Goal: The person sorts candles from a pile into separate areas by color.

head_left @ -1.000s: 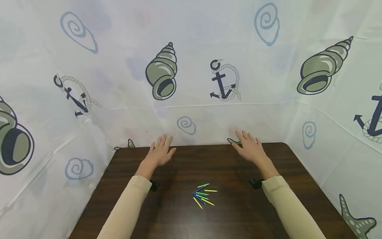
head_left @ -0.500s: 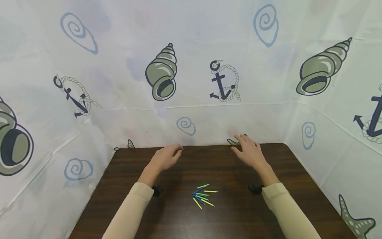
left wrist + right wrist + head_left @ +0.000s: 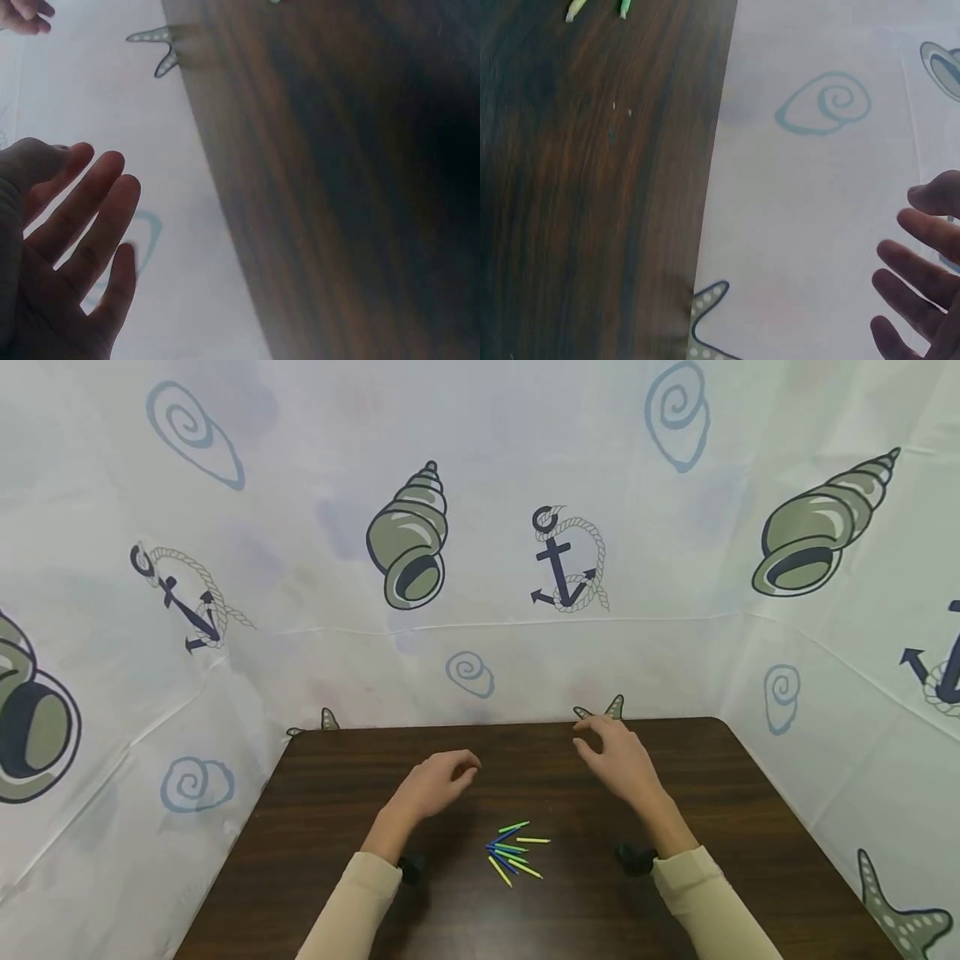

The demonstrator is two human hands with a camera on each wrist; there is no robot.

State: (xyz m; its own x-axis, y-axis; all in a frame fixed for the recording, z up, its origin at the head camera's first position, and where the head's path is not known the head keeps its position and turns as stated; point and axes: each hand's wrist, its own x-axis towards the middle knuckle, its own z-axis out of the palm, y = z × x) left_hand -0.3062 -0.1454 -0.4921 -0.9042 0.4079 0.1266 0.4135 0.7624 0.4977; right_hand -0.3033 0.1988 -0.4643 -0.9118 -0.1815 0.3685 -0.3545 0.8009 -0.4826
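Note:
Short thin sticks lie in a loose fan on the table, in the middle of the head view: yellow (image 3: 533,840), green (image 3: 513,827) and blue ones, several in all. Up and to the left of them hovers my left hand (image 3: 431,787), its fingers loosely bent and holding nothing. My right hand (image 3: 618,758) hangs above the far right part of the table, thumb apart from the bent fingers, also holding nothing. The left wrist view shows the left fingers (image 3: 97,247) spread and slightly curved. Stick ends (image 3: 625,7) peek in at the top of the right wrist view.
A dark brown wooden table (image 3: 360,760) with rounded far corners carries the sticks. White cloth (image 3: 495,460) printed with shells, anchors and starfish surrounds it at the back and sides. Each wrist wears a small black device (image 3: 636,860).
My left hand has come nearer and rightward, its straight fingers now loosely bent. My right hand has drawn back slightly and its fingers have bent. The sticks stay where they were.

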